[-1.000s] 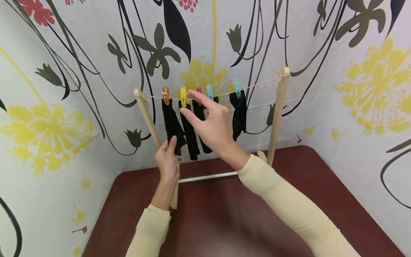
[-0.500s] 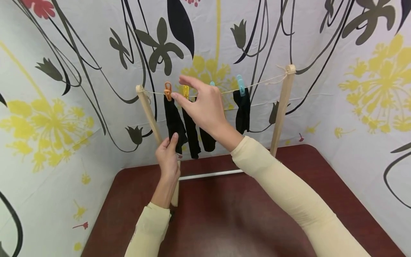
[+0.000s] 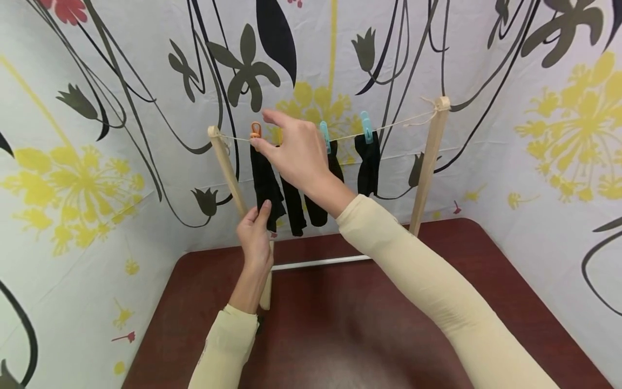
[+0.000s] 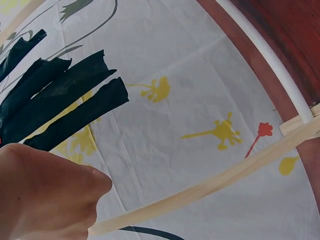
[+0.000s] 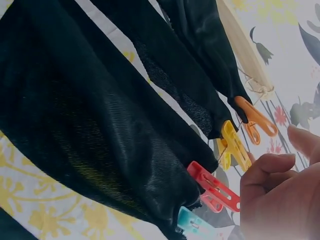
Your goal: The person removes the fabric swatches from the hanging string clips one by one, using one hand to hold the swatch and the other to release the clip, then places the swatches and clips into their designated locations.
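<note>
My left hand (image 3: pixel 254 237) grips the left wooden post (image 3: pixel 227 173) of a small clothesline frame; in the left wrist view the post (image 4: pixel 200 192) runs out from under the hand. My right hand (image 3: pixel 301 154) is raised at the string, thumb and index finger apart, close to an orange clothespin (image 3: pixel 256 129). In the right wrist view that orange clothespin (image 5: pixel 256 120) stands just off the fingertips. It clips a black sock (image 3: pixel 266 181). A yellow clothespin (image 5: pixel 235 145) and a red clothespin (image 5: pixel 212 186) sit beside it, hidden by the hand in the head view.
Light-blue clothespins (image 3: pixel 366 127) hold more black socks (image 3: pixel 367 162) further right on the string. The right wooden post (image 3: pixel 427 167) and a white bar (image 3: pixel 323 263) complete the frame on the dark red table (image 3: pixel 316 324). Flower-printed cloth surrounds the table.
My right hand has moved left along the string, from near the yellow clothespin to the orange one. My left hand keeps its grip on the post. The view has shifted slightly.
</note>
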Available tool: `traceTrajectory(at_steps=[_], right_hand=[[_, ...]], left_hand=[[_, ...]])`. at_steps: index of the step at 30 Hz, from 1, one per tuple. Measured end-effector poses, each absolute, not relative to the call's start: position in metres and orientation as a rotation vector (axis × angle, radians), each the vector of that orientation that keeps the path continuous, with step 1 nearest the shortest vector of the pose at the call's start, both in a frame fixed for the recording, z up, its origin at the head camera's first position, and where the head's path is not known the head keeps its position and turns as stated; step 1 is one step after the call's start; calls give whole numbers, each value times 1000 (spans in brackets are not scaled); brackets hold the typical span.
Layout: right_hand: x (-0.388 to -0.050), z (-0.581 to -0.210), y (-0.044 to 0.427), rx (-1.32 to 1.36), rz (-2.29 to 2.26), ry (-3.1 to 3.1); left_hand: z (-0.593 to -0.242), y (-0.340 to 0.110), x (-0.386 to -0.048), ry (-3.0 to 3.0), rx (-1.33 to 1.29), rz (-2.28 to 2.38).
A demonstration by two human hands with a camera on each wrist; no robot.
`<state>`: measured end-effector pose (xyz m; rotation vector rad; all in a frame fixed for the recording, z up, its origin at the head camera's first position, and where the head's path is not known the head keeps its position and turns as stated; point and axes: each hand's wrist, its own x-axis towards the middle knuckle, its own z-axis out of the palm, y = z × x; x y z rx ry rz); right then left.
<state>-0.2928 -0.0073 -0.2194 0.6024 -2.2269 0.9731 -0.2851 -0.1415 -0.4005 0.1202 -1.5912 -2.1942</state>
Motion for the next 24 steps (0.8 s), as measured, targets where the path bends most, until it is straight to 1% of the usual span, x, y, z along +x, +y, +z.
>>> traceTrajectory(at_steps=[15, 24], right_hand=[[-298, -204, -20, 538, 712, -2422], [-300, -204, -23, 518, 727, -2455]], left_hand=[[-402, -145, -286, -1636, 86, -2189], [-404, -146, -285, -1644, 92, -2201]])
